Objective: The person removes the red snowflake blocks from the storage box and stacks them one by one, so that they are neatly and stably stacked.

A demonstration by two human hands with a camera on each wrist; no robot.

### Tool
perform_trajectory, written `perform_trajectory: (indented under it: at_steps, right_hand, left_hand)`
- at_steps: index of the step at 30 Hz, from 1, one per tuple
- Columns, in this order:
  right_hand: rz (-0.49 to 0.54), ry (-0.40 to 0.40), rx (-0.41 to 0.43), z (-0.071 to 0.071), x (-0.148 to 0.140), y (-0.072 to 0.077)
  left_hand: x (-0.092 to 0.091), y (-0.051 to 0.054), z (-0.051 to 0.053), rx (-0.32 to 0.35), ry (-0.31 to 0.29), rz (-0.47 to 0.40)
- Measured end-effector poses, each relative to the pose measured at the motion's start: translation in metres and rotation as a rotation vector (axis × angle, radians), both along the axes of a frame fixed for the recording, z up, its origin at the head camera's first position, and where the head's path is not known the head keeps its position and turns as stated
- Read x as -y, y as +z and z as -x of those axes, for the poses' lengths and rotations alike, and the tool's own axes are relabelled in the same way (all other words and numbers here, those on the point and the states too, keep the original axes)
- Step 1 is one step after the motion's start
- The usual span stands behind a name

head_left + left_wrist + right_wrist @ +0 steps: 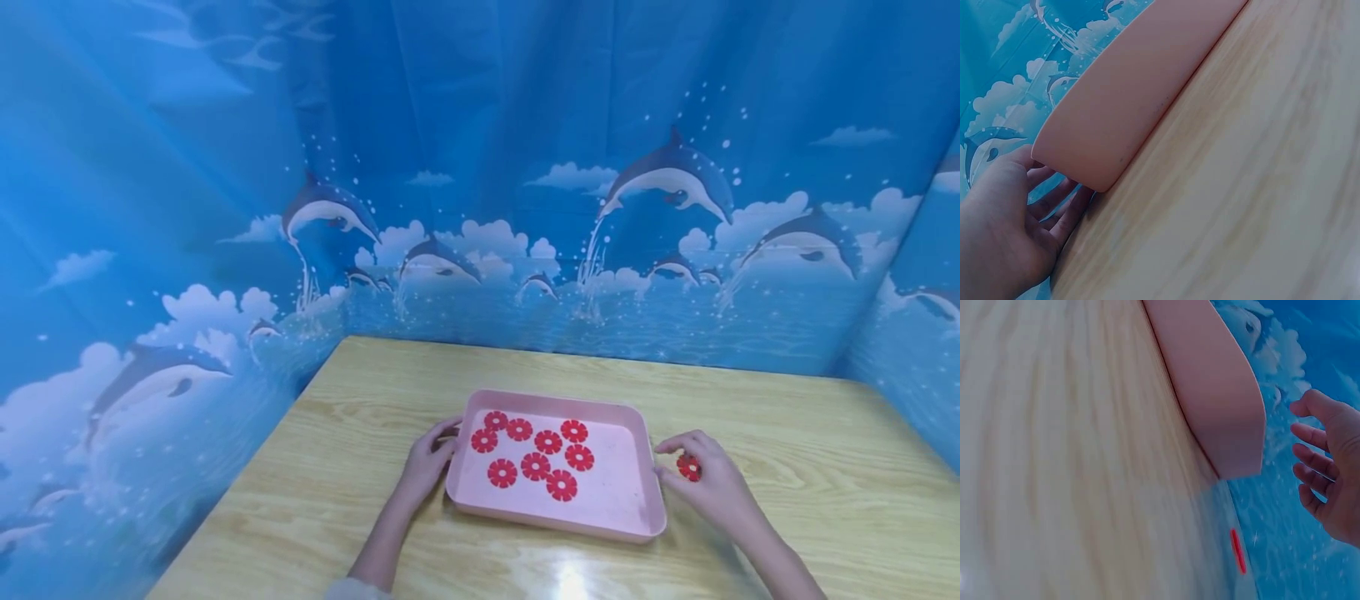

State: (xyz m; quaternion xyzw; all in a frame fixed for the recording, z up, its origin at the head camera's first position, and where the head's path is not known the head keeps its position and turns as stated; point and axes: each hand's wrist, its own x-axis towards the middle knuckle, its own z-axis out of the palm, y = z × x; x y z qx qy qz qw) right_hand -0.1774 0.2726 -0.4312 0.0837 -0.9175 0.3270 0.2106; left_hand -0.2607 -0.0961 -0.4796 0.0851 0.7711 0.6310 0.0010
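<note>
A shallow pink tray (pixel 615 475) lies on the table with several red notched discs (pixel 535 466) inside, mostly toward its left half. Against the tray's left end rests my left hand (pixel 426 467); its fingers touch the outer wall and are loosely bent, as the left wrist view shows with the hand (pixel 1010 219) at the tray corner (pixel 1085 156). My right hand (pixel 705 475) hovers beside the tray's right end. In the right wrist view its relaxed fingers (pixel 1313 459) are apart from the tray wall (pixel 1229 425) and hold nothing. One more red disc (pixel 689 467) lies outside the tray by this hand.
The light wood-grain table (pixel 360 400) extends around the tray on all sides. A blue curtain (pixel 480 167) printed with dolphins and clouds hangs behind the table and along both sides. Light glares off the tabletop near the front.
</note>
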Motion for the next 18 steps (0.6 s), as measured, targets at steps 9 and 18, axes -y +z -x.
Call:
perform_trajectory:
  at_steps: [9, 18]
  right_hand:
    - [0.021, 0.175, 0.163, 0.014, 0.05, 0.0]
    - [-0.025, 0.285, 0.231, 0.027, 0.078, -0.012]
  left_hand:
    - [0.001, -0.002, 0.001, -0.005, 0.0, -0.003]
    - [-0.001, 0.0, 0.002, 0.014, 0.012, 0.005]
